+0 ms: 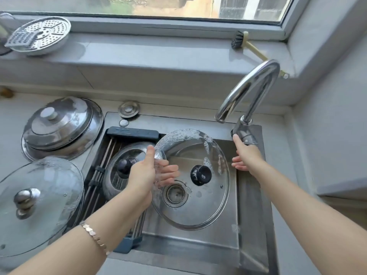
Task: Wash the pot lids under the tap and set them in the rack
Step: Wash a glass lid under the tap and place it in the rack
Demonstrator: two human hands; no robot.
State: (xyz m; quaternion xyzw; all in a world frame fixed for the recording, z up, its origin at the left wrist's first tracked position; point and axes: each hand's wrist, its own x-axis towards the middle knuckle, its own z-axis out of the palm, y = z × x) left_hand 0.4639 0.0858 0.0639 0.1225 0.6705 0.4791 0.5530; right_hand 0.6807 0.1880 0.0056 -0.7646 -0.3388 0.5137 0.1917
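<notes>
Two hands are working apart. The left hand (148, 171) is pinching the soapy glass lid (208, 205) by its left rim, thumb above and fingers beneath, holding it over the sink (252, 205). The right hand (247, 157) is reaching up with one straight finger touching the tap lever (245, 135), gripping nothing. No water is showing. Judging by the suds, rinsing is coming next. It is calling for a gentle flow, the lid moved under the spout (221, 117) and turned slowly, grip kept firm on slippery glass, then the rack (132, 133).
</notes>
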